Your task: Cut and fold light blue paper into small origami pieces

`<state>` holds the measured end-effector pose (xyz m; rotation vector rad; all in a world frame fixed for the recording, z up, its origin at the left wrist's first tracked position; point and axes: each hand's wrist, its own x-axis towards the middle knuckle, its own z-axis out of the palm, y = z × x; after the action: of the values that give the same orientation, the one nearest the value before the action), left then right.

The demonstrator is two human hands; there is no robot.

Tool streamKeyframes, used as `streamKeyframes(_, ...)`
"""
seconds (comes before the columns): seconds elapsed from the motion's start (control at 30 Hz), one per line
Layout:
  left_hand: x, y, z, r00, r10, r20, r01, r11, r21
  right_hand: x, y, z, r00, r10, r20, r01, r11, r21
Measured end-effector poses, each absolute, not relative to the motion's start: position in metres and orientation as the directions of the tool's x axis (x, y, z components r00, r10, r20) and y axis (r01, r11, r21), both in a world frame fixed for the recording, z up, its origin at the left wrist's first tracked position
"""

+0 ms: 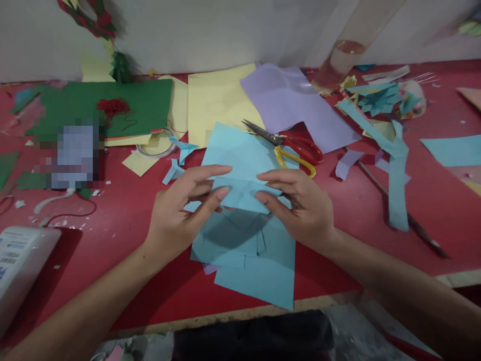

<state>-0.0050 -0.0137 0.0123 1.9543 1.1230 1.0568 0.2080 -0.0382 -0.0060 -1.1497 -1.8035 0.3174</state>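
A small folded blue paper (242, 194) is held up between my two hands, above larger blue sheets (263, 281) on the red table. My left hand (184, 205) pinches its left end, the thumb on the near face. At its right end my right hand (300, 203) grips it with thumb and fingers. Just beyond the hands, scissors (268, 134) with a red handle and a yellow handle rest partly on a blue sheet.
Yellow paper (221, 100), purple paper (296, 105) and green sheets (146, 103) lie toward the wall. A tape roll (156, 145) sits left of centre. Blue strips (398, 185) and a thin stick (421, 230) are at right, near a container of liquid (340, 62). A white box (24, 265) stands at left.
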Motion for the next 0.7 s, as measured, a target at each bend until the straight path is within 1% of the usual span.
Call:
streamKeyframes(0.3, -0.0039, -0.0125, 0.013, 0.324, 0.905, 0.276, 0.277, -0.37, 0.887, 0.2076, -0.0379, -0.0052, -0.1, 0.813, 0.573, 0.573, 0.518, -0.635)
streamKeyframes(0.43, -0.0027, -0.0115, 0.0143, 0.321, 0.912, 0.256, 0.274, -0.348, 0.897, 0.2079, -0.0383, -0.0051, -0.11, 0.821, 0.56, 0.564, 0.516, -0.645)
streamKeyframes(0.6, -0.0015, -0.0122, 0.0166, 0.381, 0.9, 0.211, 0.259, -0.323, 0.91, 0.2077, -0.038, -0.005, -0.113, 0.822, 0.558, 0.552, 0.519, -0.652)
streamKeyframes(0.7, -0.0022, -0.0126, 0.0152, 0.405, 0.887, 0.221, 0.235, -0.334, 0.913, 0.2075, -0.0377, -0.005, -0.111, 0.807, 0.58, 0.55, 0.537, -0.64)
